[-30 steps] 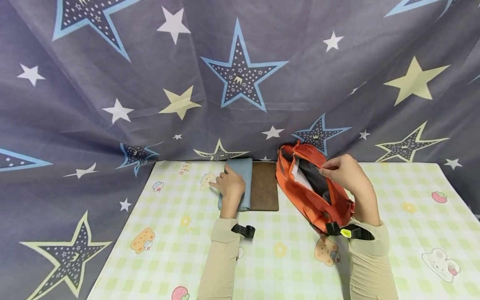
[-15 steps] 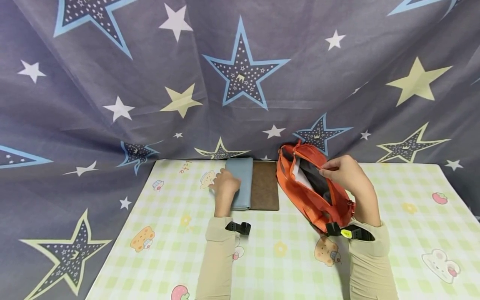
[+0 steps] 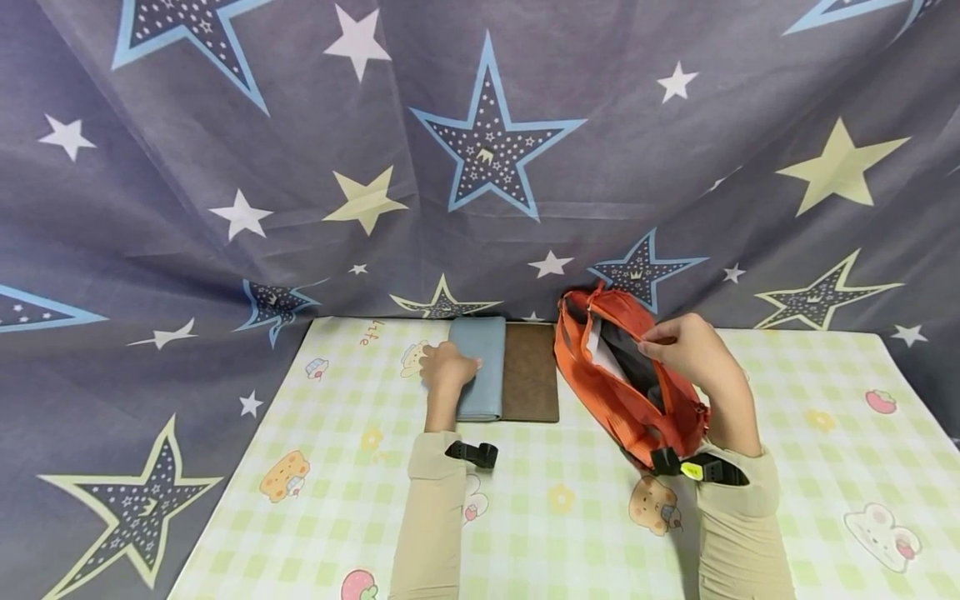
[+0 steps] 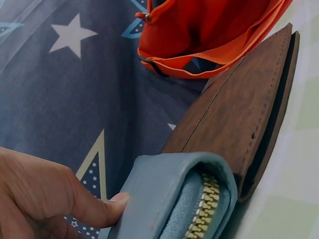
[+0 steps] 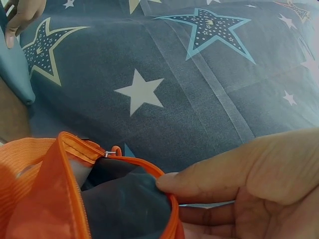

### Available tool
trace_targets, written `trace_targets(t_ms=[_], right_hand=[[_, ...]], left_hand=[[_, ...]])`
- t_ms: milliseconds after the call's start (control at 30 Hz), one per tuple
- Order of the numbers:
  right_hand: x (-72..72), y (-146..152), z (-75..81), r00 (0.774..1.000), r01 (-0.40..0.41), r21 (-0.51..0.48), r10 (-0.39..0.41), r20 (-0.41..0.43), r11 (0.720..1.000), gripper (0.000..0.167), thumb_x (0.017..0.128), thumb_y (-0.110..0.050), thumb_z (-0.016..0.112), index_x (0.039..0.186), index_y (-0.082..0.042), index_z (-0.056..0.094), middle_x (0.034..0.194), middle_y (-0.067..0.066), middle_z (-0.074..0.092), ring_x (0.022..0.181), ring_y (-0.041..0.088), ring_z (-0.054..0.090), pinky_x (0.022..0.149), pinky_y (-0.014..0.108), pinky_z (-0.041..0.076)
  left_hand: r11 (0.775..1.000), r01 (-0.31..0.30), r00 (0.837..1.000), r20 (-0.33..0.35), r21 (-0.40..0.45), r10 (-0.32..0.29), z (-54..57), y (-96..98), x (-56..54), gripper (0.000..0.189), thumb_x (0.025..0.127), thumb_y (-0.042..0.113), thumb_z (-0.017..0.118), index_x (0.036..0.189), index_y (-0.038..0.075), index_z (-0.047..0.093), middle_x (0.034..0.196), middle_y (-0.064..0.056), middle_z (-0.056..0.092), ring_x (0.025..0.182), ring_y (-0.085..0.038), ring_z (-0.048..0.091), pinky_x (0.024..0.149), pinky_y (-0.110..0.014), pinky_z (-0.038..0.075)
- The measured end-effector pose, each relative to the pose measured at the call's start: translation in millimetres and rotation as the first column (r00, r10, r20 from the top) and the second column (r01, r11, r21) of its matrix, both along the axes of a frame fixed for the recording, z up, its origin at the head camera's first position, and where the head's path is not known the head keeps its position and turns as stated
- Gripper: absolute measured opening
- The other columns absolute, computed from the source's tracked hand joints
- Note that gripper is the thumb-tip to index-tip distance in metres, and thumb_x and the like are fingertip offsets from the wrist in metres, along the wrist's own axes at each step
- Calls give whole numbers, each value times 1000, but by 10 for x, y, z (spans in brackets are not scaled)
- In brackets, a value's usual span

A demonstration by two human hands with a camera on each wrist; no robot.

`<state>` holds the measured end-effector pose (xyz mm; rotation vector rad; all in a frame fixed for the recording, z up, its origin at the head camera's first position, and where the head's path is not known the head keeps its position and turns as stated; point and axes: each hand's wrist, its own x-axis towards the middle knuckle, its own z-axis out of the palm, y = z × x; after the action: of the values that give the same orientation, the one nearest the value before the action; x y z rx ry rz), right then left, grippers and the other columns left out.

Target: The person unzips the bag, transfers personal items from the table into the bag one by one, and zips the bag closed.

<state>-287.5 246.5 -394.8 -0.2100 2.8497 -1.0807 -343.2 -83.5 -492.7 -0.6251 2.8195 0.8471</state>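
At the left edge of a light blue zip wallet (image 3: 486, 367), my left hand (image 3: 447, 368) grips it. In the left wrist view the thumb lies on the wallet's top and the other fingers are mostly hidden. A brass zip shows at the wallet's end. Right beside it lies a brown wallet (image 3: 530, 372) with stitched edges. My right hand (image 3: 693, 354) pinches the rim of an orange bag (image 3: 607, 396) between thumb and fingers. The bag's mouth gapes, showing a dark grey lining (image 5: 127, 204).
A checked tablecloth (image 3: 540, 542) with cartoon prints covers the table. Behind it hangs a dark cloth (image 3: 600, 167) with stars, close to the bag and wallets. Black straps sit on both wrists.
My left hand has slid left across the blue wallet to its left edge, uncovering more of its top. My right hand keeps its hold on the bag's rim.
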Motion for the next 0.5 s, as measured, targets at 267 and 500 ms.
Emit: trace_targets(t_ms=[267,500], right_hand=[[-10,-8,-7,1000,-9,0,9,24,1000,26,97,-15,69,111,7,75,107,25,74,93,32,69,75,41,56],[-10,-17,0,1000,-10,4,10,17,1000,25,97,-14,69,109,7,75,105,24,75,91,31,68,73,35,53]], left_hand=[[998,-18,999,-29,53,20,8,-78,-29,92,84,35,84,147,-13,37,145,-38,39,137,-54,40,115,-59,39],[994,-14,996,-82,110,23,41,-104,-7,88,82,29,87,147,-5,39,143,-32,51,137,-57,40,113,-63,38]])
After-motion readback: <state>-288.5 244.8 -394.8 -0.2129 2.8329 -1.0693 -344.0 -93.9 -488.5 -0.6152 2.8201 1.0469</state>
